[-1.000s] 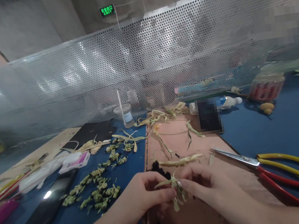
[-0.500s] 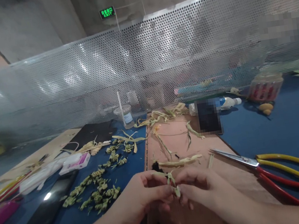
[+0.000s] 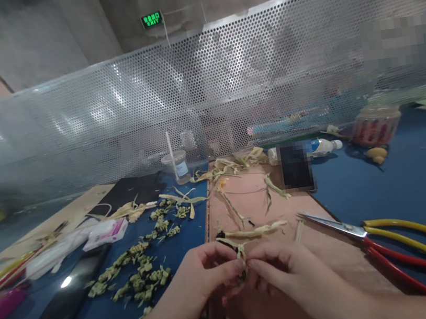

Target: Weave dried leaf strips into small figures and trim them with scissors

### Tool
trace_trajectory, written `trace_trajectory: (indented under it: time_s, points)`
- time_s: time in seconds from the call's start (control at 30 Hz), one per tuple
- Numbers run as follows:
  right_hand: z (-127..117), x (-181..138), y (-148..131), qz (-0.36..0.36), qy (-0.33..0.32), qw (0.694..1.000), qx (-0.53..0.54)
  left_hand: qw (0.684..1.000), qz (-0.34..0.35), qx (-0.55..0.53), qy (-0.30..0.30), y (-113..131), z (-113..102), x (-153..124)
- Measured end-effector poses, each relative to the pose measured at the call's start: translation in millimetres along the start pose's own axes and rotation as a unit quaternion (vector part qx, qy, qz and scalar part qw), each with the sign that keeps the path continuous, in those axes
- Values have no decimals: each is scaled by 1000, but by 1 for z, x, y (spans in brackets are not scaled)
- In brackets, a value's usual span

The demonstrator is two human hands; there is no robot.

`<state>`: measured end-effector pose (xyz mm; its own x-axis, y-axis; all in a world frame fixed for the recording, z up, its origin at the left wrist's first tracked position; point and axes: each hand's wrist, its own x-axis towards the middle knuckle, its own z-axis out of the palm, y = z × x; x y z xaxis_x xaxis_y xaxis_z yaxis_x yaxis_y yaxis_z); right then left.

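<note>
My left hand [image 3: 203,277] and my right hand [image 3: 282,271] meet over the near end of a brown board [image 3: 329,254]. Both pinch a pale green leaf strip [image 3: 239,253] between their fingertips, and the strip's loose ends stick up to the left. A longer dried leaf strip [image 3: 257,231] lies on the board just beyond my fingers. Several small folded green leaf pieces [image 3: 140,275] are scattered on the blue table to the left of my left hand.
Scissors with red and yellow handles [image 3: 379,242] lie right of my right hand. A black phone [image 3: 64,302] and a white-and-pink box [image 3: 104,233] lie at left. A plastic cup with a straw [image 3: 177,165], a bottle [image 3: 320,146] and a perforated metal screen [image 3: 203,92] stand behind.
My hands have drawn closer together and the leaf strip has been folded tighter between my fingertips; its dangling end is tucked in.
</note>
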<state>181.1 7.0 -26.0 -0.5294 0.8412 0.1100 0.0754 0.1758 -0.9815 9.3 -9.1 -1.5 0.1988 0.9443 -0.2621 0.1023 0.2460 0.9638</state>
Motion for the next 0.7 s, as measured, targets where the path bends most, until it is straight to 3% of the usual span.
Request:
trace_trajectory:
  time_s: [0.27,0.5,0.7]
  points:
    - [-1,-2,-1,2,-12,997,-79,994,33,103,30,2,-3,0]
    - [2,-1,5,19,-22,998,-61,982,102,149,51,1,0,-1]
    - [6,-6,2,31,-27,998,-51,981,112,147,53,-2,0,-2]
